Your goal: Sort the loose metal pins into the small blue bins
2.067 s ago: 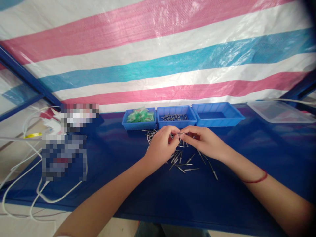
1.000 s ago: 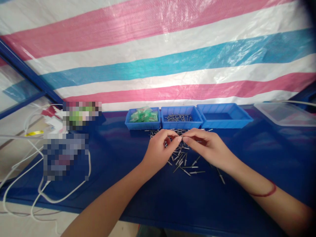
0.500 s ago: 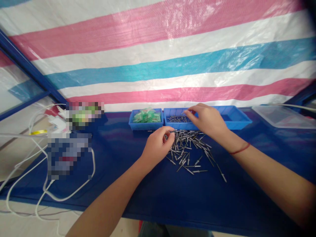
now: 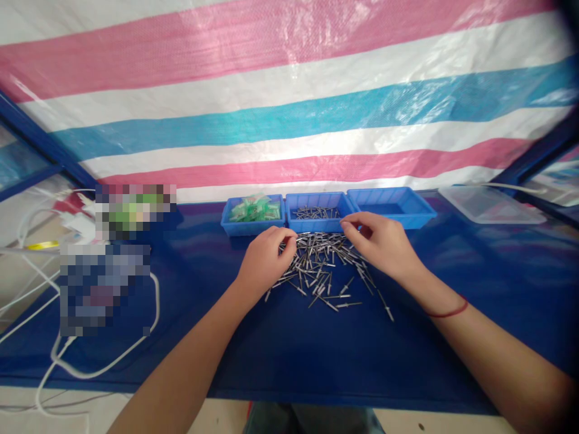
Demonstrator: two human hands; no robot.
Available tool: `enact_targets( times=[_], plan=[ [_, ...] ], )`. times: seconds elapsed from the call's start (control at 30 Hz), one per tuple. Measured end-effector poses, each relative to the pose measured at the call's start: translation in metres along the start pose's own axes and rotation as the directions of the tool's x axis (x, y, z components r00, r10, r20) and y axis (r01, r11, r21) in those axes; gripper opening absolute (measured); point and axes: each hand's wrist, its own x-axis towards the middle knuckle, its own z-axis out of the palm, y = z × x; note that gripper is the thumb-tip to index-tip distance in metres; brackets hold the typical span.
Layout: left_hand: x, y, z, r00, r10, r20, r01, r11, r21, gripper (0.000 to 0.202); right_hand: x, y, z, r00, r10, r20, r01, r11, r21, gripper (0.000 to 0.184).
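A loose heap of silver pop rivets [image 4: 319, 256] lies on the blue table in front of the bins. At its left edge is my left hand [image 4: 268, 256], thumb and forefinger pinched; a rivet seems to stick out from the fingertips. My right hand [image 4: 382, 241] hovers by the front right corner of the middle blue bin [image 4: 316, 225], its thumb and forefinger brought together. Whatever that pinch may hold is too small to make out. More rivets [image 4: 316, 213] lie inside the middle bin.
To the left stands a blue bin [image 4: 253, 228] filled with small green-and-clear packets [image 4: 256, 209]. Another blue bin [image 4: 391, 202] is on the right, beside a clear plastic lid [image 4: 491, 205]. White cables [image 4: 156, 301] loop over the table's left side. A striped sheet [image 4: 289, 126] hangs behind.
My right hand has drawn back from over the middle bin to its front corner, uncovering the rivets inside. My left hand stays pinched at the heap. The whole view has shifted slightly.
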Motion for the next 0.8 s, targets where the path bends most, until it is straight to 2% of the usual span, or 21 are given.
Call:
enact_targets(
  times=[0.13, 0.23, 0.43, 0.6, 0.8],
  plan=[
    [0.002, 0.004, 0.003, 0.997, 0.015, 0.074, -0.021, 0.997, 0.077, 0.021, 0.0, 0.006, -0.003, 0.998, 0.048, 0.045, -0.051, 0.997, 0.065, 0.026],
    [0.005, 0.011, 0.007, 0.982, 0.093, 0.163, -0.113, 0.987, 0.118, 0.02, 0.0, 0.005, -0.006, 0.998, 0.041, 0.055, -0.045, 0.996, 0.076, 0.025],
    [0.023, 0.033, 0.02, 0.895, 0.265, 0.358, -0.36, 0.904, 0.231, 0.024, -0.001, -0.001, -0.008, 0.998, 0.015, 0.059, -0.019, 0.996, 0.083, 0.023],
    [0.03, 0.049, 0.038, 0.899, 0.205, 0.388, -0.367, 0.835, 0.41, 0.026, -0.002, -0.002, -0.008, 0.998, 0.018, 0.061, -0.023, 0.996, 0.088, 0.023],
    [0.029, 0.058, 0.048, 0.92, 0.095, 0.379, -0.282, 0.833, 0.476, 0.019, -0.002, -0.003, -0.008, 0.997, 0.007, 0.078, -0.014, 0.996, 0.084, 0.023]
  ],
)
